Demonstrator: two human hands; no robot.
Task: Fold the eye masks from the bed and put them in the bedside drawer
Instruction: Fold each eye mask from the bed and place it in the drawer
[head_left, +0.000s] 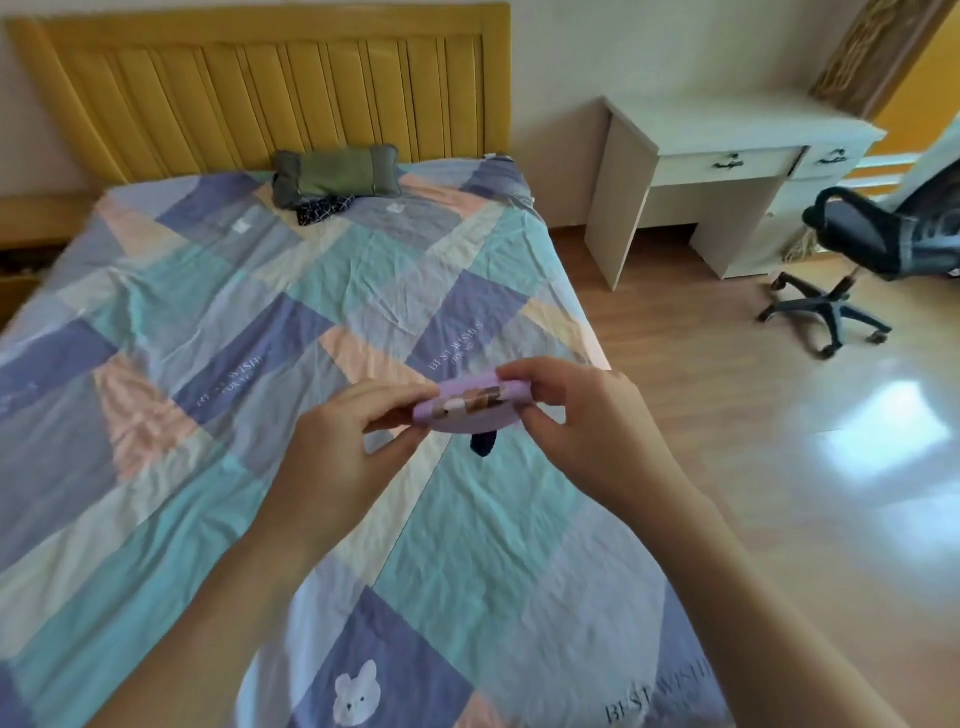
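Observation:
A lilac eye mask (470, 410) with a brown and white print is held folded above the patchwork bed cover (218, 322), and a dark strap hangs below it. My left hand (358, 441) pinches its left end. My right hand (566, 415) grips its right end from above. A second, dark checked eye mask (323, 208) lies crumpled near the head of the bed, beside a green pillow (335, 174). A low wooden bedside cabinet (31, 228) is partly visible at the far left; its drawer is not clearly seen.
A yellow headboard (270, 88) stands behind the bed. To the right, on the wooden floor (727, 415), are a white desk (727, 150) with drawers and a black office chair (857, 260).

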